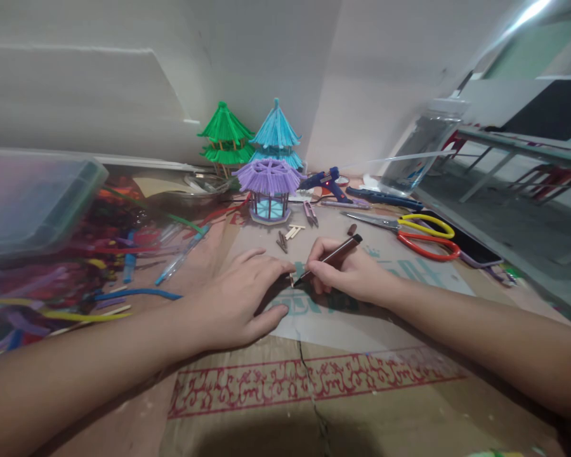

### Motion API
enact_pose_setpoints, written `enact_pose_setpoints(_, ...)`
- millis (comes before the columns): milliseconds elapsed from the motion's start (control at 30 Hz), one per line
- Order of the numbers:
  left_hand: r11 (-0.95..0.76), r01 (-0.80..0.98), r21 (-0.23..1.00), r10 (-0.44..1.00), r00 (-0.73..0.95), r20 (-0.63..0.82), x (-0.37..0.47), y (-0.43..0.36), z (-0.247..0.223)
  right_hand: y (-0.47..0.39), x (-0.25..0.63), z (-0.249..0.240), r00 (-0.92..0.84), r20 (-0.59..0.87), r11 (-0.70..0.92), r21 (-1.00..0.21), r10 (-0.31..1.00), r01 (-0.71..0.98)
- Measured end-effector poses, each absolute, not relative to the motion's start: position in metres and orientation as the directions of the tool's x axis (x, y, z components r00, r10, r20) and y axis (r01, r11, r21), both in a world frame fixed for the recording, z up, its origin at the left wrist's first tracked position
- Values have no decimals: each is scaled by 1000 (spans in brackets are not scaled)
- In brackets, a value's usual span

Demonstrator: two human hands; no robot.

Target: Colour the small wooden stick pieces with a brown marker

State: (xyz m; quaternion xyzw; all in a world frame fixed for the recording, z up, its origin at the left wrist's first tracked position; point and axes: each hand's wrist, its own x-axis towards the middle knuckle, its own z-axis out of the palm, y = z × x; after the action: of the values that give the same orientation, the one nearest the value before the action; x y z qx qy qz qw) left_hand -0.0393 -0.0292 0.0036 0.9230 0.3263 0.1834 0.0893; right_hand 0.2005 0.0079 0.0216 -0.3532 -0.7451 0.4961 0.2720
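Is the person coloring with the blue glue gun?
No, the right hand holds a brown marker; the glue gun lies untouched further back.

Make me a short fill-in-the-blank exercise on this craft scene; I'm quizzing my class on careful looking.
1. The right hand holds a brown ____ with its tip down on a small stick piece.
2. The left hand lies ____ on the cardboard, its fingers beside that tip.
3. The model pavilion nearest the hands has a ____ roof.
4. The scissors have one yellow handle and one ____ handle.

Missing words: marker; palm down; purple; red
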Motion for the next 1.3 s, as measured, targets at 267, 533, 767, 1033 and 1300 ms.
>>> enact_pose_setpoints(267,-761,576,299,647,705,290,-39,-30,4,9,200,20,-558,98,266,-936,824,229)
enact_pose_setpoints(533,-761,570,311,645,713,274,-39,-29,4,8,201,20,-610,75,296,-916,789,271)
enact_pose_setpoints(767,-755,572,320,652,706,277,-39,-30,5,8,200,19,-569,144,335,-910,809,246)
enact_pose_setpoints(1033,-755,579,307,653,709,268,-38,-29,5,9,200,18,-574,164,372,-889,803,267)
enact_pose_setpoints(1300,-769,547,331,635,714,295,-39,-29,4,4,201,22,-640,105,368,-882,761,294)
